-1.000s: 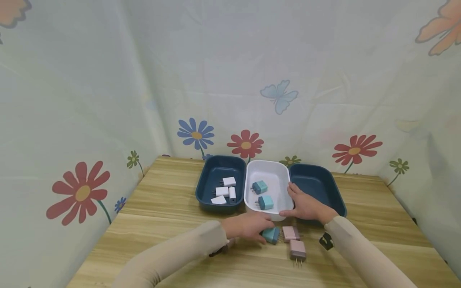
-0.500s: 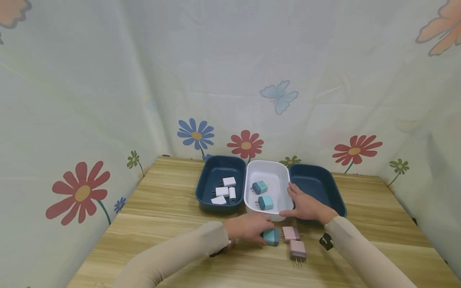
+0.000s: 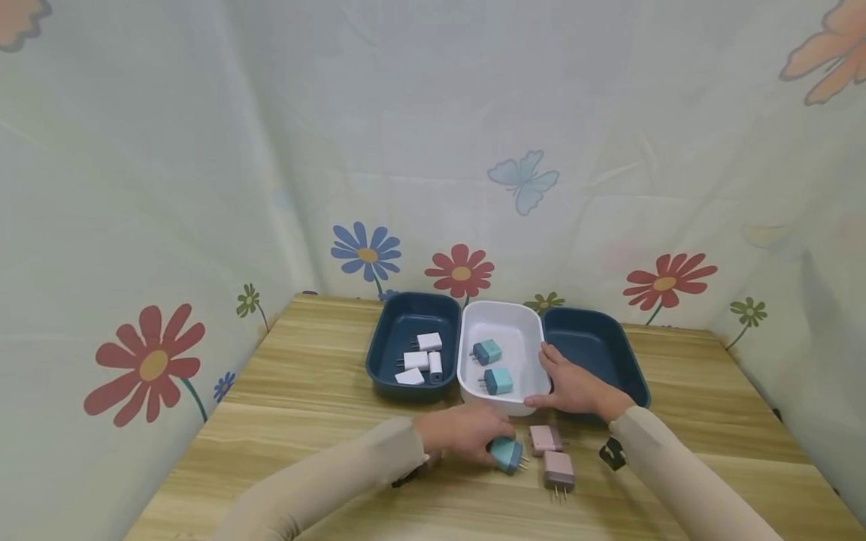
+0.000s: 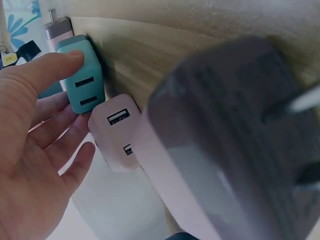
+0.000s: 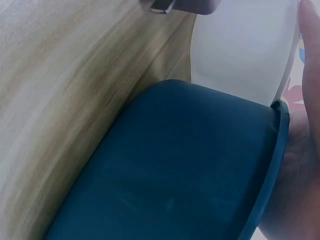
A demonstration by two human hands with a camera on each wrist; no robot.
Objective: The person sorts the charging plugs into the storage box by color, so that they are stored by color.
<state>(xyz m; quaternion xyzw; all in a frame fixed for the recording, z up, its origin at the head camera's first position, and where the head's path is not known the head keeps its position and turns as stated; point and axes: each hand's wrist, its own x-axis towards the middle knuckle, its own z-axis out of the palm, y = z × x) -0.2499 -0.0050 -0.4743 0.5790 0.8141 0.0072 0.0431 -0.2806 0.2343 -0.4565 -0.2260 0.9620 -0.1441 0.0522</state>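
My left hand point(image 3: 467, 430) pinches a teal USB wall charger point(image 3: 505, 455) in front of the bins; its prongs point to the right. In the left wrist view the thumb lies on one side of the teal charger point(image 4: 82, 75) and the fingers are behind it. Two pink chargers, one point(image 3: 543, 439) behind the other point(image 3: 558, 469), lie just right of it. My right hand point(image 3: 578, 387) rests at the front right corner of the white bin point(image 3: 507, 330), fingers and thumb spread along the rim. Inside that bin are two teal chargers point(image 3: 498, 381).
A dark blue bin point(image 3: 406, 319) on the left contains several white chargers point(image 3: 416, 361). To the right stands another dark blue bin point(image 3: 588, 338), partly behind my right hand. Another pink charger point(image 4: 59, 31) shows beyond the teal one in the left wrist view. A flowered curtain point(image 3: 433, 150) hangs behind the table.
The teal charger at my left hand has turned and shifted slightly toward me, and its prongs now show clear of the pink chargers. My right hand stays at the white bin.
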